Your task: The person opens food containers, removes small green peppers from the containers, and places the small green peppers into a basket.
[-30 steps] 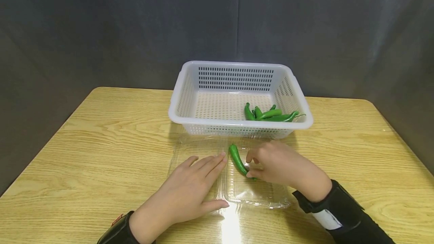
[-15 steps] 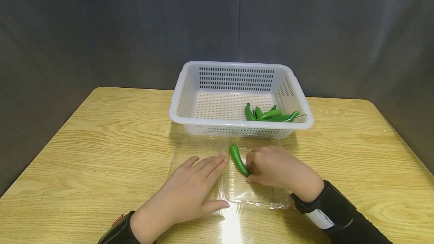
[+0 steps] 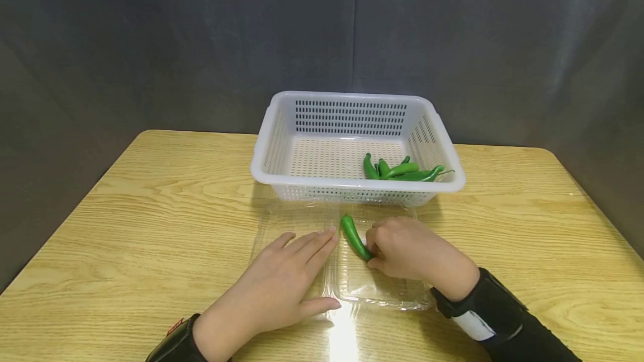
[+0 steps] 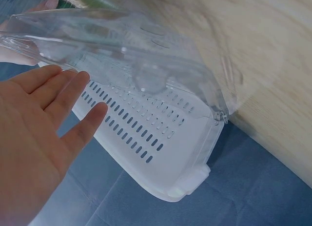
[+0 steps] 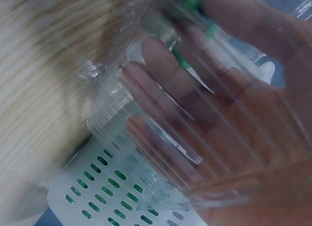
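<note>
A clear plastic clamshell container (image 3: 359, 290) lies opened out on the table. In its right half is a single curved green chili pepper (image 3: 354, 238), stem end hidden by my right hand or turned away. My right hand (image 3: 410, 253) pinches the pepper's near end between thumb and fingers; in the right wrist view the hand (image 5: 209, 99) shows through the clear ribbed wall. My left hand (image 3: 284, 289) lies over the left half, fingers outstretched and fingertips at the middle fold. The left wrist view shows those straight fingers (image 4: 95, 119) beside the clear plastic.
Just behind the container stands a white perforated basket (image 3: 357, 184). Several green chili peppers (image 3: 402, 170) lie in its right front corner. The wooden table (image 3: 141, 228) extends to both sides, with a dark grey curtain (image 3: 201, 43) behind it.
My right hand has lowered slightly and drawn its thumb and fingers together at the pepper's near end. Left hand, pepper and basket stay where they were.
</note>
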The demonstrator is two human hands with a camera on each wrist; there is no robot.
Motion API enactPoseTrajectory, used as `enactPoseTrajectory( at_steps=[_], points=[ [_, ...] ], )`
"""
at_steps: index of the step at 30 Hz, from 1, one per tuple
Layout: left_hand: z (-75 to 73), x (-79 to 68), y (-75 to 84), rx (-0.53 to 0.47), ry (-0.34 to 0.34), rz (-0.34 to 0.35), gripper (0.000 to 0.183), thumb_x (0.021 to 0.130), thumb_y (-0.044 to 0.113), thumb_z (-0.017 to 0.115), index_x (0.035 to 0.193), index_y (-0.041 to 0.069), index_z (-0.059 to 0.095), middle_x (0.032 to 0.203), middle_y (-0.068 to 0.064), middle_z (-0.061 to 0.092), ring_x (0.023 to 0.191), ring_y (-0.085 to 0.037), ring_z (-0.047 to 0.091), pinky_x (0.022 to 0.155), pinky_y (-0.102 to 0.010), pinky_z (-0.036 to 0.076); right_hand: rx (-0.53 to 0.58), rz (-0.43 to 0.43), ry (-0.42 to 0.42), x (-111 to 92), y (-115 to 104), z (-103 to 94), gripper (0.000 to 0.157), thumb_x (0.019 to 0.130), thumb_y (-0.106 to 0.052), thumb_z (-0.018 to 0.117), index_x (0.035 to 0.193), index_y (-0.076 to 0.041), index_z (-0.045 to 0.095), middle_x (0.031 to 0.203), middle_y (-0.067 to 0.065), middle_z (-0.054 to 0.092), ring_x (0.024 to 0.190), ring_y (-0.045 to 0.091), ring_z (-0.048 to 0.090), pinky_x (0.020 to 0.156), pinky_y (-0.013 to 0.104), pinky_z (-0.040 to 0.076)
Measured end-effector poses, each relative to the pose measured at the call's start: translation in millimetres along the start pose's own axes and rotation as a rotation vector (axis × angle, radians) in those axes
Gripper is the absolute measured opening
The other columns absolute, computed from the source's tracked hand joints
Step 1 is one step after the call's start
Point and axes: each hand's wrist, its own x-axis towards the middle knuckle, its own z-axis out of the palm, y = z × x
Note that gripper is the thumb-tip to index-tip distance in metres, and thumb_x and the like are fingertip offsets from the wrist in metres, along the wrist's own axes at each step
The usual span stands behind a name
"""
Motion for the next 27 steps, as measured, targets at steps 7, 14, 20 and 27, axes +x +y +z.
enactPoseTrajectory(
  at_steps=[7, 14, 20, 27],
  points=[
    [-0.2, -0.1, 0.2, 0.002, 0.001, -0.001, 0.087, 0.091, 0.068, 0.051, 0.15, 0.006, 0.042, 0.153, -0.006, 0.043, 0.134, -0.02, 0.047, 0.106, -0.049, 0.042, 0.009, 0.008, -0.003, -1, 0, -0.8, 0.026, 0.076, -0.019, 0.085, 0.068, -0.019, 0.061, 0.063, -0.014, 0.05, 0.058, 0.005, 0.047, 0.055, 0.027, 0.044],
    [-0.3, -0.4, 0.2, 0.006, -0.006, -0.005, 0.087, 0.091, 0.069, 0.05, 0.15, 0.006, 0.042, 0.154, -0.006, 0.042, 0.134, -0.02, 0.047, 0.107, -0.049, 0.041, -0.004, -0.034, 0.061, -5, 2, -8.4, 0.031, 0.078, -0.014, 0.082, 0.065, -0.018, 0.055, 0.058, -0.012, 0.043, 0.055, 0.007, 0.039, 0.051, 0.025, 0.037],
    [-0.5, -0.2, 0.3, 0.004, -0.015, -0.01, 0.086, 0.091, 0.068, 0.051, 0.15, 0.006, 0.042, 0.154, -0.006, 0.042, 0.135, -0.02, 0.046, 0.107, -0.049, 0.041, -0.015, -0.024, 0.107, -11, 4, -18.6, 0.024, 0.077, -0.008, 0.079, 0.069, -0.018, 0.06, 0.062, -0.012, 0.048, 0.057, 0.007, 0.044, 0.051, 0.026, 0.039],
    [-0.8, 0.2, 0.4, 0.004, -0.017, -0.008, 0.087, 0.091, 0.068, 0.05, 0.15, 0.006, 0.042, 0.154, -0.006, 0.042, 0.135, -0.02, 0.046, 0.107, -0.049, 0.041, -0.046, -0.006, 0.17, -18, 3, -29.8, 0.013, 0.078, -0.007, 0.078, 0.081, -0.014, 0.067, 0.072, -0.009, 0.061, 0.065, 0.012, 0.058, 0.057, 0.031, 0.05]
  ],
)
